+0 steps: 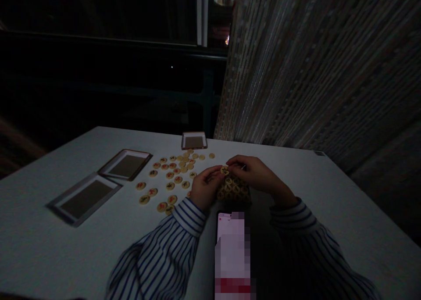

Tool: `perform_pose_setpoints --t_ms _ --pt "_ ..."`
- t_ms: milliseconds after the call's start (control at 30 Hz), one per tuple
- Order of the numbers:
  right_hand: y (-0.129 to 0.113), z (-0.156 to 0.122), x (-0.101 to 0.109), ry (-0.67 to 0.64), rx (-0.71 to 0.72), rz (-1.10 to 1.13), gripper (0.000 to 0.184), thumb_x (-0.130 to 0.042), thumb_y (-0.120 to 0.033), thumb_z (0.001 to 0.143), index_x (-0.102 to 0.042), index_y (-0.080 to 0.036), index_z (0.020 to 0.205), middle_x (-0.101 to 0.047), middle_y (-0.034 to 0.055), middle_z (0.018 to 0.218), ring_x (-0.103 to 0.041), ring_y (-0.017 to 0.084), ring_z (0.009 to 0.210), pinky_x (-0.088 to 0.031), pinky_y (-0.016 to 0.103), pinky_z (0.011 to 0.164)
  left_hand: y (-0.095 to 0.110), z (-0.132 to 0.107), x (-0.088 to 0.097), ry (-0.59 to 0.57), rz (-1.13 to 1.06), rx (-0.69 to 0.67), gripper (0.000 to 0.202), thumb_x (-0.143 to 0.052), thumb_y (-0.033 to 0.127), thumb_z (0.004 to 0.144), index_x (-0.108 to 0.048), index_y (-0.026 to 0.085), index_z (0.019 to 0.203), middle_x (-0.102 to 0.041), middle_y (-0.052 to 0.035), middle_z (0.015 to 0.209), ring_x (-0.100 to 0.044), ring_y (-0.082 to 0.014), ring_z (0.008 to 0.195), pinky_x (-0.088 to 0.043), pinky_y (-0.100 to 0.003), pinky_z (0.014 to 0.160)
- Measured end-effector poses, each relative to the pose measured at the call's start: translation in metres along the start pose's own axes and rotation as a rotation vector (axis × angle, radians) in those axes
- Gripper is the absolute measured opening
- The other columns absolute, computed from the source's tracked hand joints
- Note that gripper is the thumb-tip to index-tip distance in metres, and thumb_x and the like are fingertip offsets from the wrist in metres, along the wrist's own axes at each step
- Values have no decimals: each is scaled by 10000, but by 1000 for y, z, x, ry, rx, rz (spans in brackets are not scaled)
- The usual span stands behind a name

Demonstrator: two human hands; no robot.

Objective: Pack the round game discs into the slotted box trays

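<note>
Both my hands meet over the white table, around a round xiangqi piece with a dark character. My left hand has its fingers closed at the piece's left side. From the right, my right hand curls over, its fingertips at the piece's upper edge. Directly below is a dark yellowish block showing rows of similar round pieces; whether they are stacked or in a bag, I cannot tell. Loose xiangqi pieces with red or black characters lie scattered left of my left hand.
A lit phone lies in front of me, its screen blurred out. Two shallow open box halves lie at the left, and a smaller shallow tray sits near the far edge of the table. A string curtain hangs behind.
</note>
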State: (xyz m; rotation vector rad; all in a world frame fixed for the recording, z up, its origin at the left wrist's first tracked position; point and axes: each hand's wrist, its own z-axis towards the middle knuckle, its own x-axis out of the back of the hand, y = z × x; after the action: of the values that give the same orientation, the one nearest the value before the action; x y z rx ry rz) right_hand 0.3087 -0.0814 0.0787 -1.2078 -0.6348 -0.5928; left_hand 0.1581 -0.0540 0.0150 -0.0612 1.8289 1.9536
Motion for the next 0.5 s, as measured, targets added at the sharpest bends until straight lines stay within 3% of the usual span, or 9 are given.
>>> perform_pose_setpoints --t_ms 167,500 --pt "0 1 0 -15 25 15 168 -526 -258 785 -638 -180 882 -669 32 850 -601 149 786 -453 277 722 0 0 0 -25 24 -13 330 -702 281 620 -661 138 915 -708 -67 860 -650 -167 794 -518 -312 769" --pt "4 0 -3 -57 -13 90 161 -532 -248 775 -619 -171 886 -661 29 797 -608 141 734 -469 262 669 -2 2 1 59 39 -6 277 -707 286 600 -649 133 824 -698 -51 759 -642 -147 708 -522 -278 688"
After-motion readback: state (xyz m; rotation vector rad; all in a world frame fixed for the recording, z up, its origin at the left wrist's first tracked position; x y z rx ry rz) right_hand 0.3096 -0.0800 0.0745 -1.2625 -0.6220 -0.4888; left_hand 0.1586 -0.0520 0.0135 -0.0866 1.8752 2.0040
